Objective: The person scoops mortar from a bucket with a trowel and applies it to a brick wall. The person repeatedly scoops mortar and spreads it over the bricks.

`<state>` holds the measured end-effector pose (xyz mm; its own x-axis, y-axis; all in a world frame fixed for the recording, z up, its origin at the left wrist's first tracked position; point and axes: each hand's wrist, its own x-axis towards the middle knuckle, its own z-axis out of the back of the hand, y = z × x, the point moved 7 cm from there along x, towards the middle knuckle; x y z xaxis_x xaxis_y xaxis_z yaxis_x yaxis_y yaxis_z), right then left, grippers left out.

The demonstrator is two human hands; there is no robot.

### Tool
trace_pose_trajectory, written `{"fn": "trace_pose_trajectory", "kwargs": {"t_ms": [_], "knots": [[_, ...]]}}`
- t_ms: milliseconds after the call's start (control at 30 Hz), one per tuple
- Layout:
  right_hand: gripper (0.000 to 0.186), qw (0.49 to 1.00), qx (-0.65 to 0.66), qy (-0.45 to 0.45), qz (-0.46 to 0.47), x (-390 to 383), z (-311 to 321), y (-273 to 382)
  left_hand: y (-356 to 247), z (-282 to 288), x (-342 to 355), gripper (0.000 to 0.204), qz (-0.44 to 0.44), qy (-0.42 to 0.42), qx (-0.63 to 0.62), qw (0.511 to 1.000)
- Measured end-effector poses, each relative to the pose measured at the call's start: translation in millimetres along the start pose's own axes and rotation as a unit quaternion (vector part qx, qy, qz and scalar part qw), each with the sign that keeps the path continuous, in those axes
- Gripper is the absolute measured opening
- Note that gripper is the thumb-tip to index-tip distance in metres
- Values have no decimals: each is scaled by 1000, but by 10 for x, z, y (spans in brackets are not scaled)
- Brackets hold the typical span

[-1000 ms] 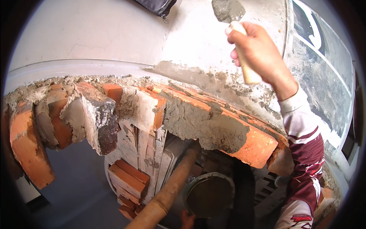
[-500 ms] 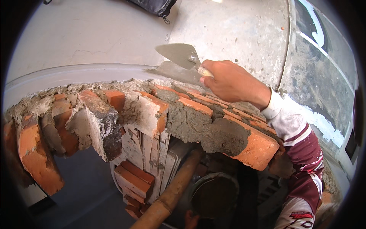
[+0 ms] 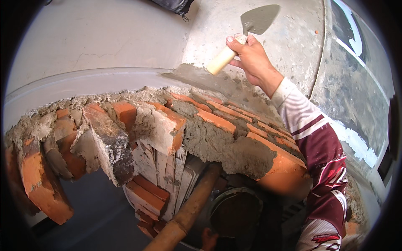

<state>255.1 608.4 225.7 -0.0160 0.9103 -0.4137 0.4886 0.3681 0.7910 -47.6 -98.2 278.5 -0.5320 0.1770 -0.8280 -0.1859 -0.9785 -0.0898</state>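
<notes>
Lifted off the brick wall [image 3: 217, 121], right hand [image 3: 251, 58] fingers grip the trowel [image 3: 259, 19]; clinging mortar could drop beyond the wall.

Brown pipe [image 3: 188, 213] & dark round bucket [image 3: 236, 209] below; black bag [image 3: 173, 5] up top.

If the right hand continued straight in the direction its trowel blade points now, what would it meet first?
The right hand holds the trowel pointing up and away. Probably the grey concrete surface behind it comes first, though depth is unclear.
</notes>
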Motion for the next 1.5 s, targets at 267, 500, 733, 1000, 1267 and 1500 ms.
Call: {"fn": "trace_pose_trajectory", "kwargs": {"t_ms": [267,500,733,1000,1267,1500], "knots": [[39,994,-88,71,-10,-209,-850,-634,287,16,68,64,-25,13,16,999],[41,997,-67,43,8,-189,-795,-529,-269,-28,-222,70,83,-18,48,995],[34,992,-84,93,-6,-241,-900,-501,-4,-71,-4,47,33,-8,-66,997],[26,876,-443,187,25,-165,-499,39,-305,-62,-126,49,32,-28,-80,996],[20,761,-555,323,89,-577,-541,-376,-559,-102,-192,43,10,-14,-93,996],[17,754,-543,343,137,-830,-346,-464,-654,-167,-259,37,7,-2,-91,996]]}}
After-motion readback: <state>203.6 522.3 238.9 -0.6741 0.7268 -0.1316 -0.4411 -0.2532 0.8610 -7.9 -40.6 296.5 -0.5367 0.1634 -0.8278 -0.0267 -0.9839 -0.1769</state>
